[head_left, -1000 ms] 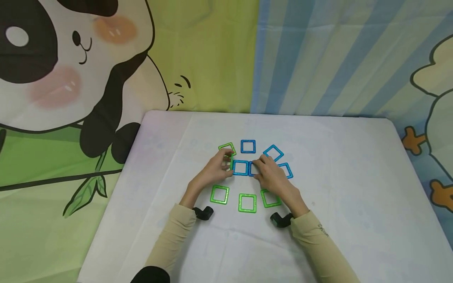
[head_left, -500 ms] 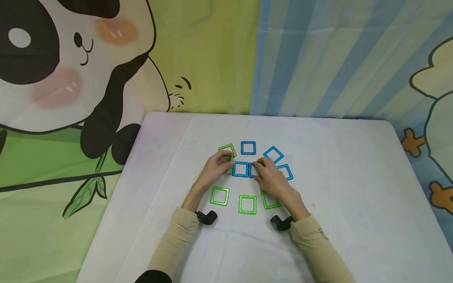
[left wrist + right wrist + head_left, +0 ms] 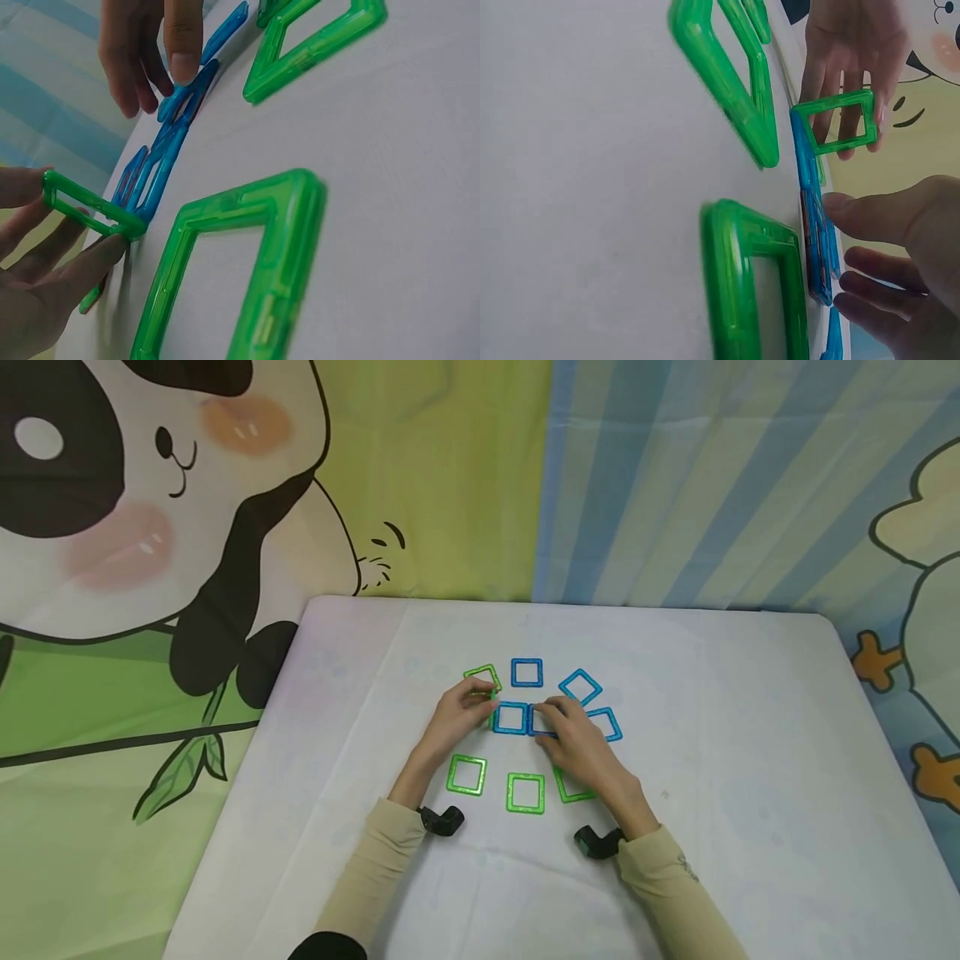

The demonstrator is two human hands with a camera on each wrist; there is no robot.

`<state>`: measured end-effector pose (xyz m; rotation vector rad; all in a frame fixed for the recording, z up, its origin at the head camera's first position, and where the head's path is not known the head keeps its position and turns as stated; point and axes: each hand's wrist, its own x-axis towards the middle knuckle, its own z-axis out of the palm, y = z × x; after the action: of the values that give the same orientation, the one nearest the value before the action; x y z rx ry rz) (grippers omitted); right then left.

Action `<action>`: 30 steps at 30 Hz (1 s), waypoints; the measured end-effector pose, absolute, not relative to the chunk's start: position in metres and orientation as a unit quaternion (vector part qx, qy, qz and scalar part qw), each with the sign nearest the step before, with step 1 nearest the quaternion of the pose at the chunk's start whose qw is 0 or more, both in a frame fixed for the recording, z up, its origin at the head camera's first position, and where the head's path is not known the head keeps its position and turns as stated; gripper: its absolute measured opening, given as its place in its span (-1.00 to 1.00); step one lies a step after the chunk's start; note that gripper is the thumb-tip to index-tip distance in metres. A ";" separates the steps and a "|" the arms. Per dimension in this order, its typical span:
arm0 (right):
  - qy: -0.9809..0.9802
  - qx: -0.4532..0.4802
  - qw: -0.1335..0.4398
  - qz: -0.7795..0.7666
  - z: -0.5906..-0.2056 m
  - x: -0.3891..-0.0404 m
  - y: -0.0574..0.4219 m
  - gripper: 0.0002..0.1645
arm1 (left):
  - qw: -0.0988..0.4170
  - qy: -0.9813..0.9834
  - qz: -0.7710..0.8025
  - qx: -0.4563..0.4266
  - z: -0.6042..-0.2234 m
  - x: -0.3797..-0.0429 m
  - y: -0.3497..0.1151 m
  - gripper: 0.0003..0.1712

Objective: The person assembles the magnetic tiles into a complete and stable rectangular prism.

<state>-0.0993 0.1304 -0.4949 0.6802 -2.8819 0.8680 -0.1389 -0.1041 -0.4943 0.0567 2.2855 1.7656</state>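
Note:
My left hand (image 3: 459, 714) pinches a green square magnetic tile (image 3: 82, 202) between thumb and fingers. In the right wrist view that green tile (image 3: 802, 112) stands on edge at the left end of a blue square tile (image 3: 510, 718). Joined to it on the right is a second blue tile (image 3: 531, 720). My right hand (image 3: 581, 743) holds this second tile, thumb on the near side and fingers on the far side, partly covering it. A further blue tile (image 3: 611, 723) lies just right of the right hand.
Beyond the hands lie a green tile (image 3: 491, 672), a blue tile (image 3: 527, 672) and a tilted blue tile (image 3: 581, 675). Nearer are green tiles: one at left (image 3: 452, 774), one in the middle (image 3: 526, 811), one partly under the right forearm (image 3: 576, 797). All rest on the white table (image 3: 750, 735).
My left thumb has moved away from the near side, up along the green tile, and the left wrist has shifted slightly right. The right hand has stayed nearly still on the blue tile.

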 end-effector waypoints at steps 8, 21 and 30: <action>-0.919 0.231 0.043 0.316 -0.495 -0.084 0.130 -0.58 | 0.115 0.793 0.597 0.021 -0.490 -0.137 -0.102 -0.60; -0.918 0.248 0.019 0.309 -0.494 -0.057 0.120 -0.67 | 0.112 0.800 0.589 0.021 -0.491 -0.137 -0.100 -0.61; -0.924 0.258 0.005 0.283 -0.499 -0.050 0.116 -0.75 | 0.114 0.800 0.589 0.022 -0.491 -0.137 -0.100 -0.63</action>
<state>-0.0501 0.1159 -0.4987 0.8066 -2.8923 0.8864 -0.1372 -0.0998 -0.4913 0.0656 2.3449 1.7280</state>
